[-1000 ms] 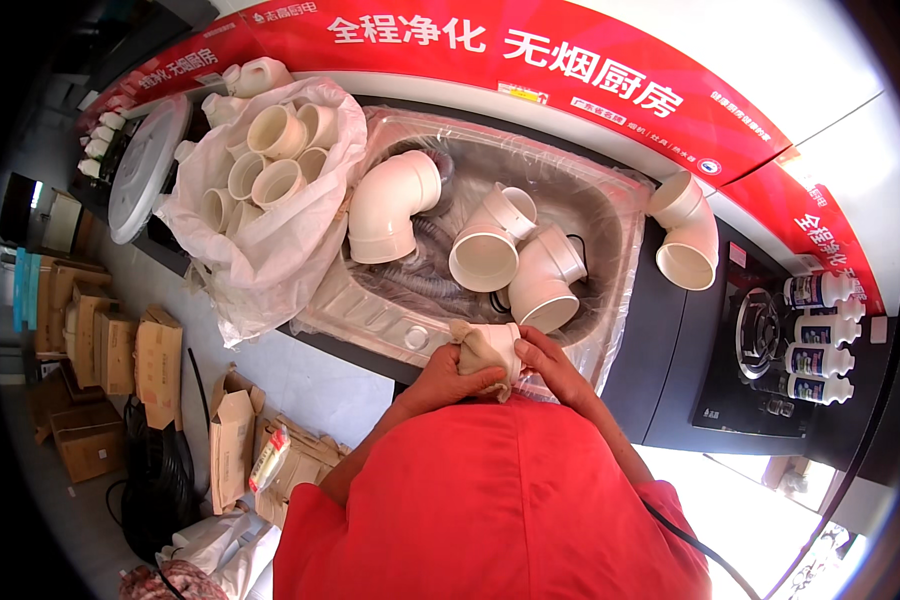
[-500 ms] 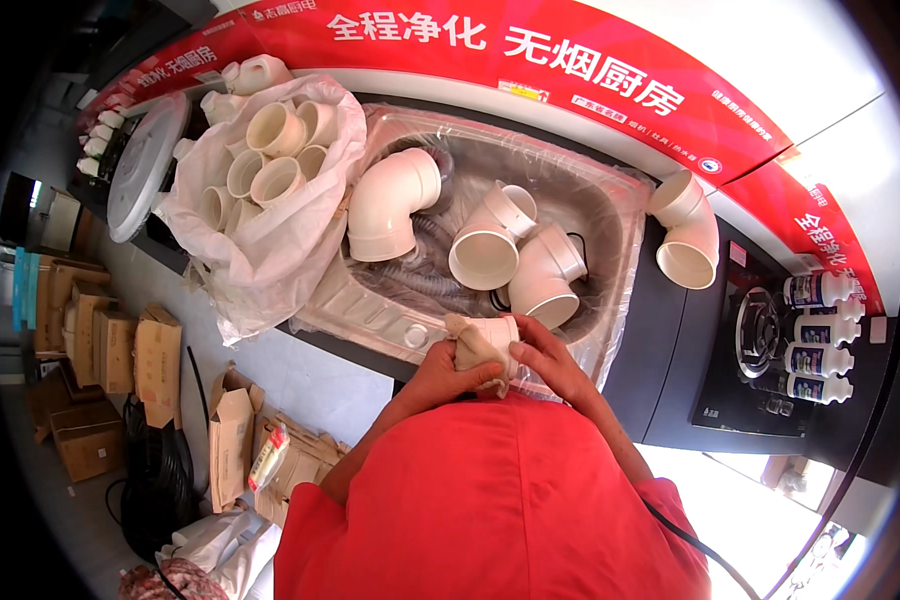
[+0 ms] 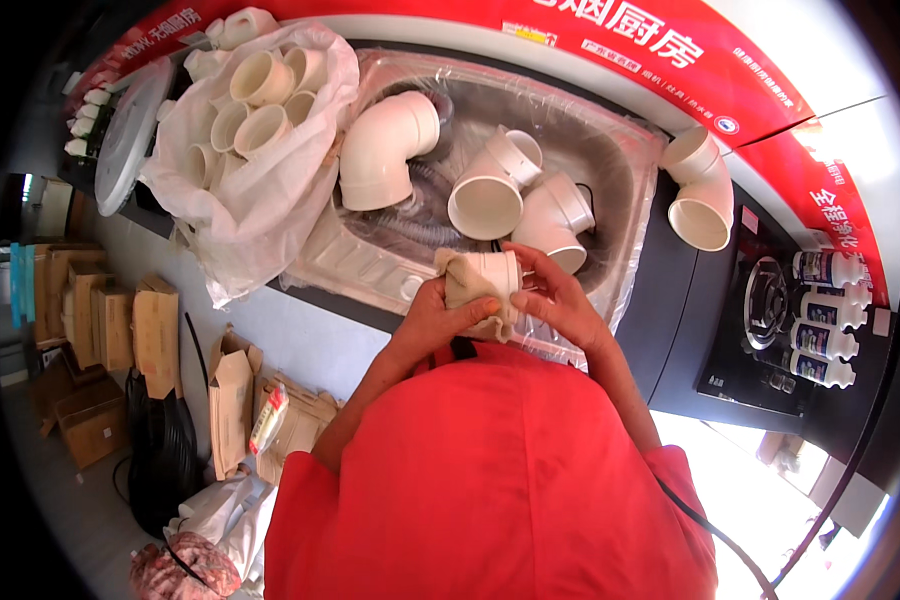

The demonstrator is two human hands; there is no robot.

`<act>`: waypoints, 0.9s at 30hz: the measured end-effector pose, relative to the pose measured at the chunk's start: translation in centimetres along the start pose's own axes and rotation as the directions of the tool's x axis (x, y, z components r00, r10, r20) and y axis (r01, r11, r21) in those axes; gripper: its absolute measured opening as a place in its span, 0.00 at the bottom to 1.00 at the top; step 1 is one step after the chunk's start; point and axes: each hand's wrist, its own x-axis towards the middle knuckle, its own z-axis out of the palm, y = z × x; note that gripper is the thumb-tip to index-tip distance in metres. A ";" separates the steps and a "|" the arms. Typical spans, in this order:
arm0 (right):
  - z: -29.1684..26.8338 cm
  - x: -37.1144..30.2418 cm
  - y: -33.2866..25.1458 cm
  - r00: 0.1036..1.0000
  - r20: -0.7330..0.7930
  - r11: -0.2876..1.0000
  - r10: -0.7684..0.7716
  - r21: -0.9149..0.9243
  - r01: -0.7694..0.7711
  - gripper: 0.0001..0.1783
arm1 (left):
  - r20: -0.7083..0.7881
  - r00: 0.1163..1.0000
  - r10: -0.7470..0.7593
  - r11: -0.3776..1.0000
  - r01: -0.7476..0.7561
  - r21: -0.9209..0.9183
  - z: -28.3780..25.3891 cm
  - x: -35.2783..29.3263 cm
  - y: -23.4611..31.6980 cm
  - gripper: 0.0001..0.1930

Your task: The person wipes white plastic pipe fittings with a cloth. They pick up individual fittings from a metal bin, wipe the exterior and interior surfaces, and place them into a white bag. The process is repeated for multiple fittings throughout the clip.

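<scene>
A short white plastic pipe fitting [image 3: 498, 268] is held between my two hands, over the near edge of the sink. A tan cloth [image 3: 463, 283] lies against its left side, and my left hand [image 3: 438, 312] is closed on the cloth and the fitting together. The fingers of my right hand [image 3: 562, 300] grip the right rim of the fitting. Just beyond, three larger white pipe elbows [image 3: 375, 155] [image 3: 486, 190] [image 3: 550, 222] rest in the film-covered metal sink [image 3: 315, 262]. Cloth and fingers hide part of the held fitting.
A white plastic sack [image 3: 245, 225] full of pipe fittings stands on the left. Another white elbow [image 3: 703, 190] is on the dark counter [image 3: 660, 290], right of the sink. Farther right are a gas hob [image 3: 767, 300] and several white bottles [image 3: 825, 340]. Cardboard boxes [image 3: 155, 335] stand lower left.
The whole view has tilted, so the sink and counter sit higher in the picture. My hands and the fitting have moved slightly away from my body, and the right fingers have shifted on the rim.
</scene>
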 end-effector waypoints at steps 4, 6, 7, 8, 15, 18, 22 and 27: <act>-0.1 0.4 0.8 0.975 -0.018 0.957 0.221 0.195 -0.213 0.33 | 0.023 1.000 -0.008 0.999 0.007 0.048 1.0 -0.5 0.7 0.24; 0.0 0.3 0.3 0.953 -0.014 0.929 0.302 0.227 -0.291 0.34 | 0.006 1.000 0.012 0.996 -0.012 0.086 0.8 -0.3 0.2 0.25; 0.1 0.2 0.1 0.955 -0.018 0.936 0.296 0.207 -0.286 0.34 | 0.009 1.000 0.007 0.998 -0.008 0.060 0.8 -0.3 0.3 0.25; 0.2 0.2 0.0 0.957 -0.022 0.941 0.290 0.187 -0.281 0.35 | 0.012 1.000 0.004 0.999 -0.004 0.034 1.0 -0.4 0.5 0.26; 0.7 0.0 0.2 0.997 -0.020 0.996 0.081 0.035 -0.081 0.36 | 0.055 0.993 -0.100 0.993 0.103 -0.049 0.0 -0.3 0.0 0.22; 0.5 0.1 1.1 0.976 -0.037 0.960 0.215 0.193 -0.204 0.37 | 0.033 0.979 0.200 0.931 -0.201 0.304 -0.2 0.3 -2.0 0.21; 0.0 0.5 2.1 0.946 -0.028 0.869 0.323 0.404 -0.285 0.39 | 0.074 0.929 0.362 0.857 -0.363 0.367 0.1 0.5 -1.8 0.22; -2.0 0.5 1.8 0.960 -0.115 0.705 0.254 0.701 -0.102 0.38 | -0.089 0.926 0.368 0.929 -0.370 -0.008 -0.4 -0.5 0.0 0.17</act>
